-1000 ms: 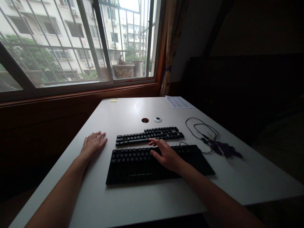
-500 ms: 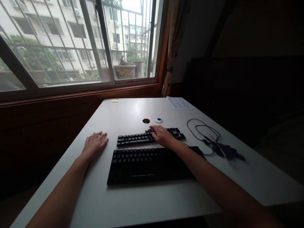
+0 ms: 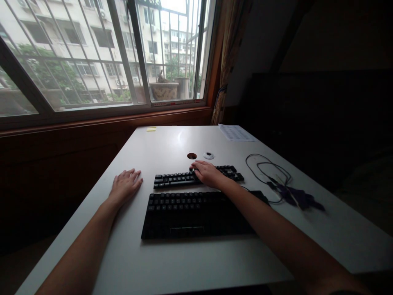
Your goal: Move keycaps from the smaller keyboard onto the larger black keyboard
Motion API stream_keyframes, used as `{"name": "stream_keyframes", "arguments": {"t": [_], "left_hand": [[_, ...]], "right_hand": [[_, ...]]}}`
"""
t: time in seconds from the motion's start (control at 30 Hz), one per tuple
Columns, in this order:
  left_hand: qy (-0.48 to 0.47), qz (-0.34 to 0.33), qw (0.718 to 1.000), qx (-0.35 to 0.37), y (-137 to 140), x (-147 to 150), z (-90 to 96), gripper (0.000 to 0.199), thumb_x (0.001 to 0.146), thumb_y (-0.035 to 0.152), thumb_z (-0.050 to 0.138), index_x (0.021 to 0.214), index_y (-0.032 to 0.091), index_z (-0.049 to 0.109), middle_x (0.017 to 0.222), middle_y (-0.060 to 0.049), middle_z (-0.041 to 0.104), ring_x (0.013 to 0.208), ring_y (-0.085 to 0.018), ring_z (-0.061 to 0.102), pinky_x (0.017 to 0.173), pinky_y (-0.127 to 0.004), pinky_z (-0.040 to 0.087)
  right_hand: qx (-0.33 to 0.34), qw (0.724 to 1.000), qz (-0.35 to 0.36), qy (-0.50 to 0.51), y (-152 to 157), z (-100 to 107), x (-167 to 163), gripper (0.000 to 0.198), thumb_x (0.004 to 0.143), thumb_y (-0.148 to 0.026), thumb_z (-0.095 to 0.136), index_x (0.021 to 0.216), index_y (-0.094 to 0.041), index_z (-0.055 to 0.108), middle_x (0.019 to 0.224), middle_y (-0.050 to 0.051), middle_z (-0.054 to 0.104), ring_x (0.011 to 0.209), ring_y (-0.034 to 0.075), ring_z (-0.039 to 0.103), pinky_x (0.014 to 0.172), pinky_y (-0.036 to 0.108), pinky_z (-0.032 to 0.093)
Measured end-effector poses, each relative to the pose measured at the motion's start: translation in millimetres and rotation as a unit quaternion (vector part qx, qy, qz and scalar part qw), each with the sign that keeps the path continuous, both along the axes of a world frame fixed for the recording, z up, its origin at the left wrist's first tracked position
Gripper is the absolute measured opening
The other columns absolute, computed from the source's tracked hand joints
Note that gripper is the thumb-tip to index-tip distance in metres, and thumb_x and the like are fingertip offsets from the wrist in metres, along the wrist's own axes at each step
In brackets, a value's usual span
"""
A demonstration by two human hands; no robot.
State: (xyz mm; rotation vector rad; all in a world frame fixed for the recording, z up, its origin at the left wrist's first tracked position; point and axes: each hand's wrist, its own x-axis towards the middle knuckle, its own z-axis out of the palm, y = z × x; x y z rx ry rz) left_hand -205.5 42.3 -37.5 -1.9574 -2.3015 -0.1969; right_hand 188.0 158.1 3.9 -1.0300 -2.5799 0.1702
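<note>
My left hand [image 3: 125,186] lies flat on the white table [image 3: 123,254], fingers spread and holding nothing. A black keyboard [image 3: 172,221] lies in front of me, with keycaps along its far rows and a dark bare-looking part nearer to me. Behind it, black keycaps [image 3: 172,180] stand in rows, with gaps at the right end. My right hand [image 3: 208,174] reaches over these rows, its thumb and fingertips closed about a small dark keycap [image 3: 191,169]. The forearm hides the keyboard's right part, and the hand covers the middle keycaps.
Right of the keyboard lie a looped black cable [image 3: 260,164] and a dark purple cloth-like thing [image 3: 297,196]. Farther back are a round table hole [image 3: 192,156], its white ring cover [image 3: 208,155], a printed sheet [image 3: 236,132] and a yellow note [image 3: 151,129]. A barred window stands beyond.
The whole view has shifted slightly, so things sit a little farther right. My right hand has moved slightly left over the keycap rows. My left hand stays flat on the table.
</note>
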Motion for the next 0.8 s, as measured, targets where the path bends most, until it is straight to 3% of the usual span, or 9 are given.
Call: {"name": "stream_keyframes", "arguments": {"t": [0.37, 0.6, 0.8], "left_hand": [[0.015, -0.006, 1.0, -0.005, -0.5, 0.9, 1.6, 0.059, 0.102, 0.054, 0.034, 0.15, 0.026, 0.053, 0.158, -0.012, 0.048, 0.146, -0.035, 0.039, 0.117, -0.054, 0.03], [0.014, -0.001, 1.0, -0.009, -1.4, 1.7, 2.6, 0.06, 0.102, 0.054, 0.033, 0.151, 0.025, 0.052, 0.16, -0.012, 0.046, 0.148, -0.035, 0.038, 0.118, -0.053, 0.029], [0.011, 0.001, 1.0, -0.012, -2.7, 4.1, 4.5, 0.059, 0.103, 0.054, 0.031, 0.151, 0.027, 0.051, 0.16, -0.011, 0.046, 0.148, -0.034, 0.038, 0.118, -0.052, 0.029]], "right_hand": [[0.006, 1.0, -0.013, 0.001, 6.2, -4.6, -13.5, 0.036, 0.101, -0.016, 0.048, 0.133, -0.021, 0.063, 0.139, 0.01, 0.068, 0.144, 0.026, 0.048, 0.118, 0.047, 0.037], [0.01, 0.999, -0.039, 0.026, 22.4, 7.1, -19.6, 0.035, 0.096, -0.011, 0.055, 0.127, -0.02, 0.067, 0.124, 0.008, 0.075, 0.122, 0.027, 0.06, 0.107, 0.044, 0.046], [0.0, 1.0, -0.027, 0.015, 30.1, 12.8, -30.8, 0.031, 0.09, -0.012, 0.069, 0.12, -0.022, 0.071, 0.114, 0.006, 0.077, 0.115, 0.027, 0.062, 0.101, 0.042, 0.05]]}}
